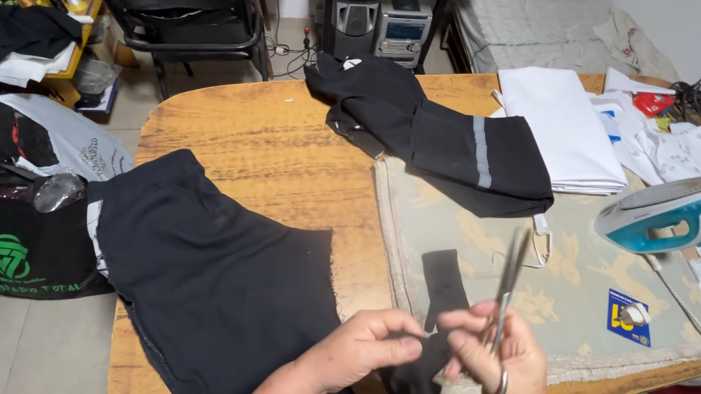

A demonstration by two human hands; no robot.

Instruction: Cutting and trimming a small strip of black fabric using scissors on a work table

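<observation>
Head view: narrow black fabric strip (443, 287)

Even soft indoor light, faint shadows, sharp focus, slight wide-angle distortion

Your hands, left (365, 346) and right (500, 358), meet over the counter's (284, 145) near edge, a fabric strip (443, 285) between them; scissors (508, 285) in the right; garment (216, 288) left, iron (670, 213) right, folded garment (442, 141) behind.

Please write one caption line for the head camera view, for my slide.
Left hand holds a black fabric strip while right hand grips scissors over a wooden table.
</observation>
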